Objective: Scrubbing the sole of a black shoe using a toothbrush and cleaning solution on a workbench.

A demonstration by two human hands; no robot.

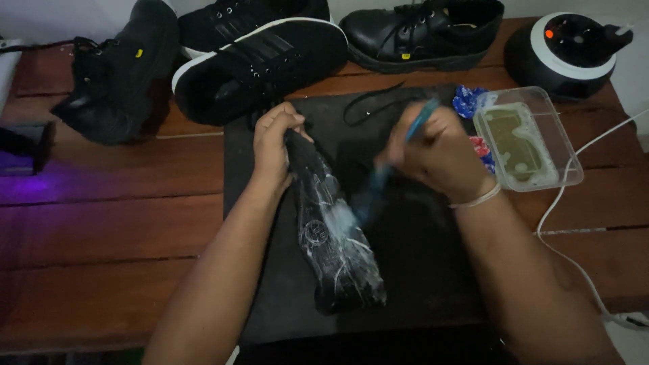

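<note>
At centre of the black mat (433,270), the left hand (274,145) is gripping the soapy black insole (334,230) at its 12 o'clock end. The right hand (439,152), at 2 o'clock, is pinching 1 blue brush (392,165) against it. 4 black shoes (263,64) are sitting at 12 o'clock, 1 clear tub (531,138) at 3.

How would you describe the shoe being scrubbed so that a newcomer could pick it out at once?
Start at the black mat in the middle of the wooden table. On it lies one black shoe, gripped at its top end by the left hand. Unlike the dry shoes lined up behind, it is streaked with white foam.
</note>
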